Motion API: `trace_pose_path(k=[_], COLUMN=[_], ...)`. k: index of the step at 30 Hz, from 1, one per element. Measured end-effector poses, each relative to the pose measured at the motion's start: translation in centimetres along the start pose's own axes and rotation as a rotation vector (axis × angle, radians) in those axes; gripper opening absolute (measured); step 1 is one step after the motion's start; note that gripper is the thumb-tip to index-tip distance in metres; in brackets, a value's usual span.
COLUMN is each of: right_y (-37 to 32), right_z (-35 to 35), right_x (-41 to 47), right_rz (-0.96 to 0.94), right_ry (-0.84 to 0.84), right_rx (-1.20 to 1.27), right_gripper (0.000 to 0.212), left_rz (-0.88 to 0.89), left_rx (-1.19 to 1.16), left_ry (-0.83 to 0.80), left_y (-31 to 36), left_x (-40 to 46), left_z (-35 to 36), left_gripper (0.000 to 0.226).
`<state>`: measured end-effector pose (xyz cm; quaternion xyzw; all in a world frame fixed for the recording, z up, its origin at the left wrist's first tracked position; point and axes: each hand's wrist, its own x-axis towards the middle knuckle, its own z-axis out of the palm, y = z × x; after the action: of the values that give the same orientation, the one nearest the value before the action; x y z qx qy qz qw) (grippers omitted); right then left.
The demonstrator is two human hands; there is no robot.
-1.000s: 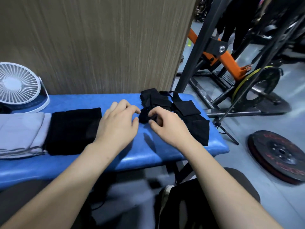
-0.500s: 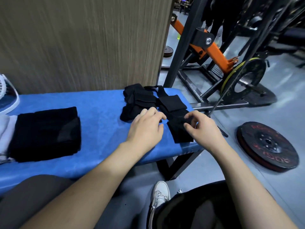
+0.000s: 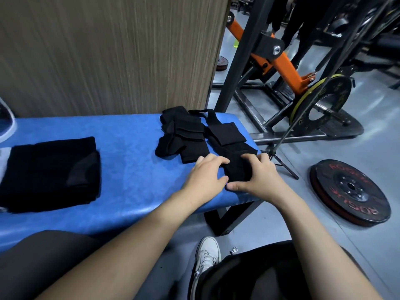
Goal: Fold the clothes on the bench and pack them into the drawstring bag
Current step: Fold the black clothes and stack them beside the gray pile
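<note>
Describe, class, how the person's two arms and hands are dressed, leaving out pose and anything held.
Both forearms are bare from the bottom edge of the frame to the wrist; no sleeve reaches into view. The left hand and right hand wear no gloves, and no watch, ring or bracelet shows on either. No markings are visible on what can be seen of them.

Both hands point(image 3: 233, 176) fwd, fingers curled.
</note>
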<state>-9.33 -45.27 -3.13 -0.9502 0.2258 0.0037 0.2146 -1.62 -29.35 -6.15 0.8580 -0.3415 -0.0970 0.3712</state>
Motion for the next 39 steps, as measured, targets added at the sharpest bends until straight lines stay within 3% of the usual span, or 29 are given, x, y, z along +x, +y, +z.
trace_pose_path(k=[3, 6, 10, 15, 18, 22, 24, 28, 30, 35, 39], right_y=[-0.4, -0.6, -0.6, -1.5, -2.4, -3.4, -3.8, -4.0, -4.1, -4.5, -4.6], right_z=[0.3, 0.7, -0.2, -1.5, -2.3, -3.3, -3.7, -4.1, -4.3, -5.0, -4.7], right_x=[-0.7, -1.2, -1.3, -2.1, -3.0, -4.0, -4.5, -4.9, -4.8, -4.9, -4.3], right_rz=[-0.024, -0.062, -0.023, -0.003, -0.069, -0.2, -0.264, -0.304, -0.318, -0.353, -0.306], right_ry=[-0.021, 0.013, 0.083, 0.364, 0.446, 0.409, 0.374, 0.297, 0.268, 0.199, 0.255], right_rx=[-0.106, -0.164, 0.058, 0.283, 0.559, 0.824, 0.908, 1.055, 1.138, 1.352, 1.144], right_gripper=[0.103, 0.084, 0.041, 0.016, 0.018, 0.023, 0.023, 0.019, 0.017, 0.021, 0.024], left_rz=[-0.029, -0.044, 0.009, -0.003, -0.043, -0.065, -0.07, -0.063, -0.086, -0.221, -0.278], left_rx=[-0.219, -0.392, -0.474, -0.446, -0.283, -0.099, -0.066, -0.027, -0.028, -0.059, -0.24], left_ry=[-0.022, -0.049, -0.063, 0.019, 0.065, 0.123, 0.169, 0.288, 0.316, 0.321, 0.319], left_y=[0.6, 1.4, 2.0, 1.4, 0.3, -0.1, -0.1, -0.4, -0.2, 0.2, 0.1], left_x=[-0.1, -0.6, -1.2, -1.5, -1.6, -1.9, -2.0, -2.2, -2.3, -2.7, -3.4], left_z=[0.3, 0.6, 0.5, -0.3, -0.5, -0.6, -0.7, -1.1, -1.7, -4.5, -7.1], left_gripper=[0.04, 0.042, 0.044, 0.039, 0.053, 0.077, 0.072, 0.035, 0.027, 0.022, 0.036])
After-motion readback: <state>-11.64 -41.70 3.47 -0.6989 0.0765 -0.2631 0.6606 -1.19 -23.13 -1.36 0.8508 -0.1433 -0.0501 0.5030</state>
